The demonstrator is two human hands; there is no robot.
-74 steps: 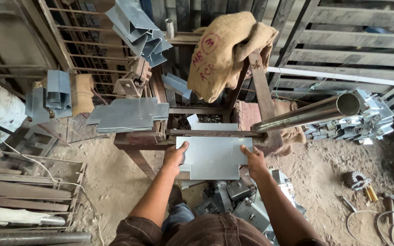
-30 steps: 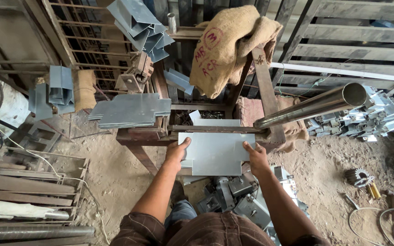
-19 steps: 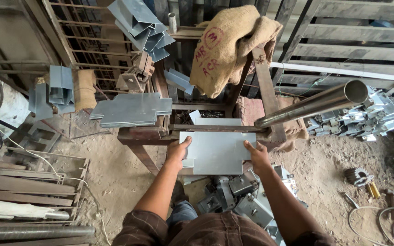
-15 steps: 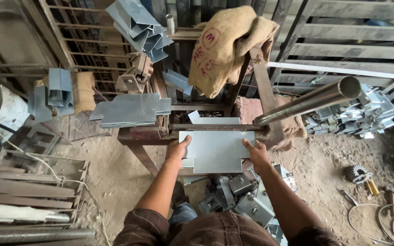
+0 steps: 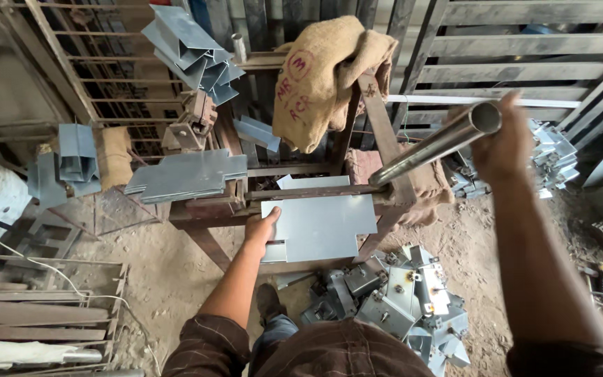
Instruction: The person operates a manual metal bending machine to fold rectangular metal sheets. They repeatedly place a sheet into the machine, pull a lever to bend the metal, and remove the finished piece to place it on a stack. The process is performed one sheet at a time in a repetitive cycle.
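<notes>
Two hands: left hand (image 5: 261, 228) gripping metal sheet (image 5: 322, 225) edge, right hand (image 5: 502, 139) around lever pipe (image 5: 434, 144).

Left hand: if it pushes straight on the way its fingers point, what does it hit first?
Likely the clamp bar of the rusty bending frame, just past the metal sheet the left hand already holds; depth is uncertain.

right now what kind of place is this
Most likely a small sheet-metal fabrication workshop: a hand-operated bending frame with a long steel lever pipe, a cut metal sheet lying in it, and a heap of bent metal pieces on the dirt floor.
</notes>
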